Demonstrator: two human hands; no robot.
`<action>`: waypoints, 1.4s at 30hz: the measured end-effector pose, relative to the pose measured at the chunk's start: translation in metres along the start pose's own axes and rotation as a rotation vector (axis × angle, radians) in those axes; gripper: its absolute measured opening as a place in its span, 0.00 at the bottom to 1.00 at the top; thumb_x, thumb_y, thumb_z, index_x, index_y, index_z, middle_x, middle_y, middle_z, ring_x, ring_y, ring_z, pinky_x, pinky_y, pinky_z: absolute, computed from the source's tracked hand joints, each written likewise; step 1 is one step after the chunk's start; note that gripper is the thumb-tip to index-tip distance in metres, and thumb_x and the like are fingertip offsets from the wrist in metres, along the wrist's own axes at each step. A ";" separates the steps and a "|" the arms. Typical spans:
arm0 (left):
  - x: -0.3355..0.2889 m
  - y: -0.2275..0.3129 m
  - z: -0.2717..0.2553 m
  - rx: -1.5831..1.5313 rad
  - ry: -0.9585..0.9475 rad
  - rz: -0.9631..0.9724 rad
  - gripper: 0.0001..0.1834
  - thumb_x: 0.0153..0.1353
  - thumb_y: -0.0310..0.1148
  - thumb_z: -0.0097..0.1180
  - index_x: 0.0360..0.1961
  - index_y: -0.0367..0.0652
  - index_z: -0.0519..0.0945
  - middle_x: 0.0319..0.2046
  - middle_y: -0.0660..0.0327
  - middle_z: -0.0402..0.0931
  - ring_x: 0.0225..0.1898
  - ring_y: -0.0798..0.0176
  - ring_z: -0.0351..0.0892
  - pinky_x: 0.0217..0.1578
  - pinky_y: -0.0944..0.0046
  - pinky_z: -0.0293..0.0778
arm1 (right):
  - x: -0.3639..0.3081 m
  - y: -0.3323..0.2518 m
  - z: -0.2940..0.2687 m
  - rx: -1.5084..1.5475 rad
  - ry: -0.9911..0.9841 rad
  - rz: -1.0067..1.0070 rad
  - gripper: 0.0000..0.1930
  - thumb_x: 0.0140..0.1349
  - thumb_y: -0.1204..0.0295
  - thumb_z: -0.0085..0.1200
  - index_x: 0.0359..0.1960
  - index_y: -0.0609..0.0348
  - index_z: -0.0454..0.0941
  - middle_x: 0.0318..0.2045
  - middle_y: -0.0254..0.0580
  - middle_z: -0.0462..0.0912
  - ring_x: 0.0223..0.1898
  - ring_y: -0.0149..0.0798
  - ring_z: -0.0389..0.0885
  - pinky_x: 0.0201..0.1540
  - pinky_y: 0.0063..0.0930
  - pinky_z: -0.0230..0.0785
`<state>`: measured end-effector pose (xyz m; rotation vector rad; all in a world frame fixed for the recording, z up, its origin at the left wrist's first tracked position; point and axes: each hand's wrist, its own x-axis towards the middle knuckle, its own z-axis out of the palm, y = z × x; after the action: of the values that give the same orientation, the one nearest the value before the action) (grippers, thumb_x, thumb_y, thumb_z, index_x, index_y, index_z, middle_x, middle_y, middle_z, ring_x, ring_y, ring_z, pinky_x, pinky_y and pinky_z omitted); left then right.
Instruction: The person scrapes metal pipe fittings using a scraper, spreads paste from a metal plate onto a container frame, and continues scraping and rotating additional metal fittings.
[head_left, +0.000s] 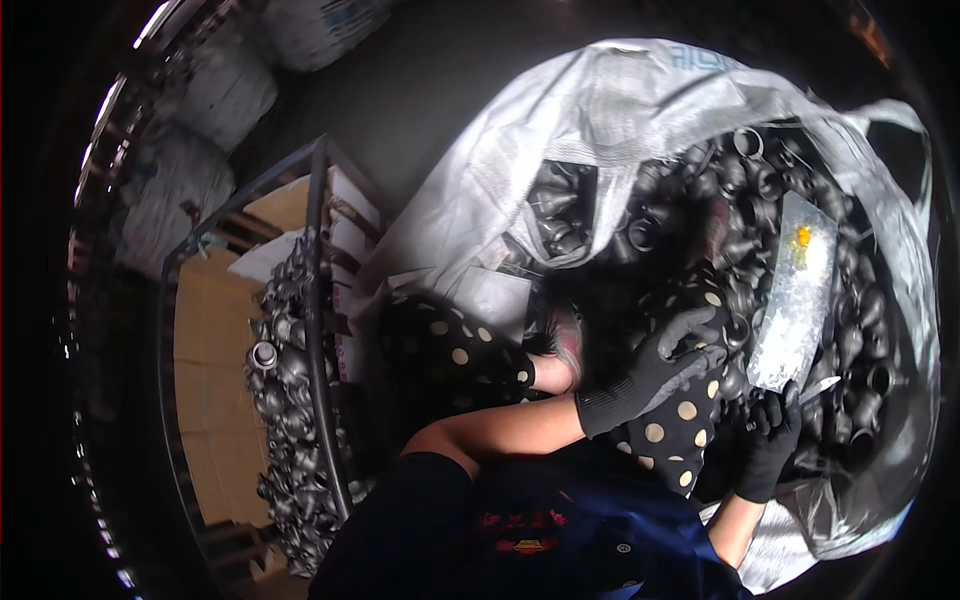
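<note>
My left hand (665, 372), in a dark grey glove, is over my knee in black trousers with pale dots (655, 432). Its thumb stands apart from the loosely bent fingers, and I see nothing held between them. Closed in a matching glove, my right hand (773, 432) is at the near end of a long, shiny metal plate (790, 345) with a yellow mark. A small knife (822, 386) juts from that hand, its pale blade pointing right. Around and under the plate lie many dark, rounded pipe-like fittings (860, 345), filling a large white woven sack (520, 130).
To my left stands a metal-framed crate (318, 300) lined with cardboard (215, 380), holding more dark fittings (290, 400). Filled white sacks (215, 95) stand at the far left. My foot (565, 345) rests beside the sack; its strap (605, 215) hangs over the fittings.
</note>
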<state>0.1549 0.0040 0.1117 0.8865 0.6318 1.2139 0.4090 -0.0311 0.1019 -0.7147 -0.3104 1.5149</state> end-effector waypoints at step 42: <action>-0.118 0.293 -0.466 2.378 0.770 -0.239 0.22 0.63 0.48 0.51 0.49 0.43 0.79 0.43 0.45 0.82 0.44 0.39 0.83 0.46 0.45 0.78 | 0.081 0.164 0.182 -1.017 -0.391 0.491 0.18 0.68 0.70 0.46 0.56 0.64 0.78 0.36 0.34 0.85 0.28 0.22 0.78 0.30 0.15 0.67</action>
<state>-0.4072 0.0294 0.1096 1.9777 2.8819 -0.1167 0.1745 0.0742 0.1228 -1.3458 -1.3377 1.9366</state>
